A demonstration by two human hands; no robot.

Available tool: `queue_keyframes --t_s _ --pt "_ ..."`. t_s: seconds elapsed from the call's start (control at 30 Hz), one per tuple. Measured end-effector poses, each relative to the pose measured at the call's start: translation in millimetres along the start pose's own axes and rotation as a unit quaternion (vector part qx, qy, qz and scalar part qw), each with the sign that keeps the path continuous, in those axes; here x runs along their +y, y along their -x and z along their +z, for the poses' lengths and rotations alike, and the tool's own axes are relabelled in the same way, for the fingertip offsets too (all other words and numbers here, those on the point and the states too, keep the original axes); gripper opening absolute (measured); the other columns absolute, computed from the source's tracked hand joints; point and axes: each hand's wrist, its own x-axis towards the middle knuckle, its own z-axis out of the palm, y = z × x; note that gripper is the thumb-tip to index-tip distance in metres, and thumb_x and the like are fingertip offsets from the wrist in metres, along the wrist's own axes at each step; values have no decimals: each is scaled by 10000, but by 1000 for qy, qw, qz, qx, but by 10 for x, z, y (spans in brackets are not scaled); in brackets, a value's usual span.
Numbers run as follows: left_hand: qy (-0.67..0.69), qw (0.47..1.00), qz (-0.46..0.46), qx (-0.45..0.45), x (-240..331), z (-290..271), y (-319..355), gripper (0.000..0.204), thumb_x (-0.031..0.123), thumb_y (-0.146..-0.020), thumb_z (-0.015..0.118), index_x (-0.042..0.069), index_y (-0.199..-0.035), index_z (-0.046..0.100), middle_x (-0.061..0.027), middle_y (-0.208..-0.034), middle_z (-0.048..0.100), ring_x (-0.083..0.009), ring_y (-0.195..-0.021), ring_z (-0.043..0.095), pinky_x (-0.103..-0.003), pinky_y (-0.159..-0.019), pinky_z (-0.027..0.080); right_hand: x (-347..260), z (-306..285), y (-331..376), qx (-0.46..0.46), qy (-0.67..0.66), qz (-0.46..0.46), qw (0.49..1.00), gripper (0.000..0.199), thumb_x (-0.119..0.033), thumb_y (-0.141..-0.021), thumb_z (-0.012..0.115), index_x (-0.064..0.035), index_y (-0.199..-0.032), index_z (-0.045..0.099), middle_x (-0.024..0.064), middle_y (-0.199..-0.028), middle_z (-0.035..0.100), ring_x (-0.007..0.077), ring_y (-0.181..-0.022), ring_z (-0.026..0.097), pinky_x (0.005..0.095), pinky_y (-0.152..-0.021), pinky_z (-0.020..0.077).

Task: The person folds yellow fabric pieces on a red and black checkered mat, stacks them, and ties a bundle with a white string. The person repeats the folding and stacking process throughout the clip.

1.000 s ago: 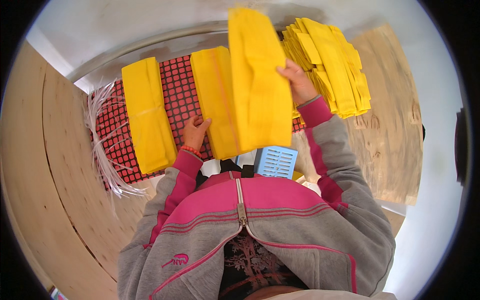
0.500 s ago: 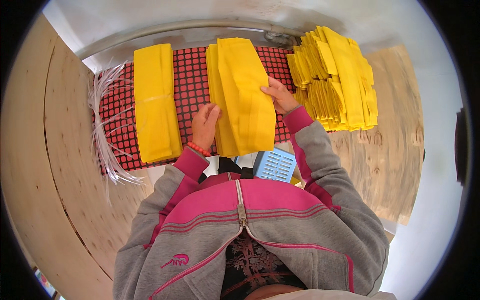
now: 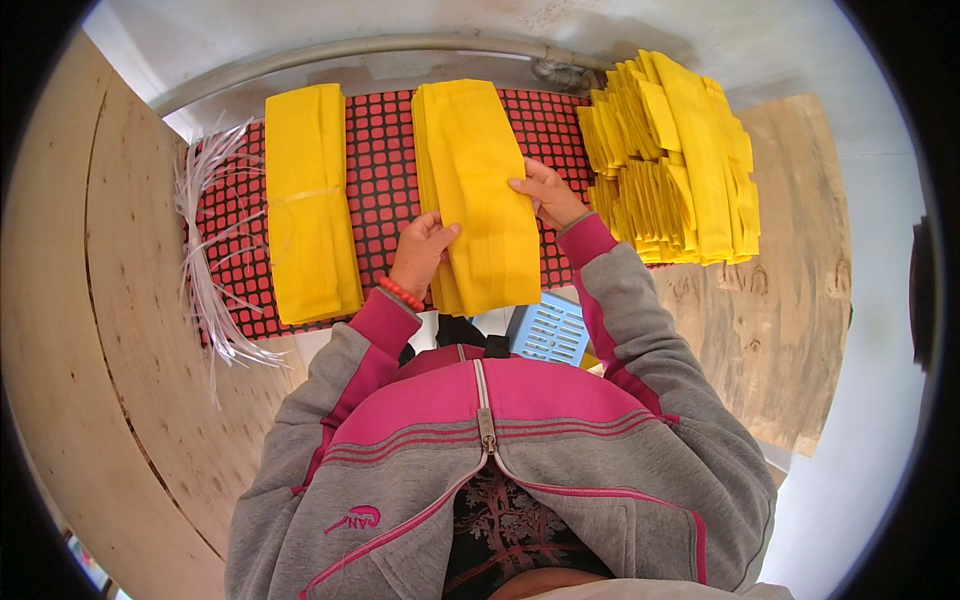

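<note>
A long pile of folded yellow fabric pieces [image 3: 485,200] lies before me in the middle of the patterned cloth. My left hand [image 3: 422,252], with red beads at the wrist, pinches the pile's left edge; its thumb rests on top and the other fingers are partly hidden. At the right edge of the top piece, my right hand [image 3: 550,193] grips the fabric between thumb and fingers. The top piece covers most of those under it, whose edges show along the left. Farther left lies another yellow bundle [image 3: 308,240], bound round its middle with a pale strip.
A tall, uneven heap of folded yellow pieces [image 3: 700,150] stands at the right, beside bare plywood [image 3: 760,350]. Loose white strips [image 3: 205,270] hang over the left end of the red-and-black cloth [image 3: 380,140]. A pipe [image 3: 400,45] runs behind. Below is a light-blue slotted plastic object [image 3: 552,328].
The top yellow piece has shifted left and lies more squarely over the pile. My right hand has moved left with its edge, and my left hand has come slightly right onto the fabric.
</note>
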Motion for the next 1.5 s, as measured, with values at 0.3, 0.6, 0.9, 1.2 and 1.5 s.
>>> queue_keyframes --t_s 0.3,0.6,0.9,1.2,1.5 --pt "21 999 49 1 -160 -69 -162 301 48 -936 531 -41 -1223 517 -92 -1107 646 -149 -964 634 -277 -842 506 -3 54 37 67 66 30 995 266 -237 -937 600 -53 -1130 588 -53 -779 594 -1 -550 451 149 -475 347" --pt "-95 985 123 72 -285 -235 -252 233 41 -889 588 -50 -1103 578 -73 -945 673 -107 -799 624 -235 -691 482 147 -12 28 121 22 58 991 154 -241 -970 553 -97 -980 607 -45 -811 584 49 -684 522 210 -608 430" --pt "-141 983 77 93 -290 -326 -209 288 69 -879 624 -30 -1143 564 -56 -934 673 -103 -801 632 -226 -669 502 324 -109 19 132 155 33 979 159 -249 -916 646 -95 -956 635 -34 -861 644 51 -745 593 201 -674 480" --pt "-193 964 112 143 -309 -313 -208 308 94 -841 683 -43 -1101 588 -78 -945 673 -126 -807 643 -242 -685 520 394 -153 28 128 217 37 967 175 -264 -931 632 -101 -997 639 -56 -881 628 36 -796 573 212 -741 476" --pt "-299 912 194 204 -270 -270 -102 323 147 -783 704 -29 -1042 625 -103 -918 681 -170 -790 656 -299 -713 528 357 -105 72 181 180 14 967 245 -304 -906 666 -67 -964 641 -2 -873 663 68 -775 617 205 -668 474"
